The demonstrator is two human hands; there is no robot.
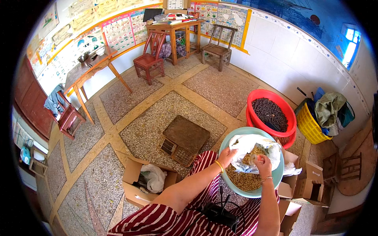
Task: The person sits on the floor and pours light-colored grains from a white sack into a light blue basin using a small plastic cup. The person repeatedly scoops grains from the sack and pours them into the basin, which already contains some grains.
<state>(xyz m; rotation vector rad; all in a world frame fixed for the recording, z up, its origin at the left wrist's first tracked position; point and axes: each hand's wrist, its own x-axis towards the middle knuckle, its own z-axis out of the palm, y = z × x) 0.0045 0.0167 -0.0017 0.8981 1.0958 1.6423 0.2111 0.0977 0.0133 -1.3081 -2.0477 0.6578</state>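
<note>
A pale blue-green basin (225,180) rests at my lap, holding many small tan pieces (245,181) like nuts or beans. Over it lies an opened white plastic bag (252,141) with more of the same pieces inside. My left hand (226,158), a yellow bangle at its wrist, is closed on the bag's left edge. At the bag's mouth, my right hand (264,166) has its fingers closed around something small, partly clear and reddish; its kind is not plain.
A platform scale (186,135) stands on the floor ahead. Left of my knees is a cardboard box (134,177) with plastic bags. To the right stand a red basin (252,98) of dark round pieces, a yellow basket (311,124) and cardboard boxes (314,177). Chairs and tables line the walls.
</note>
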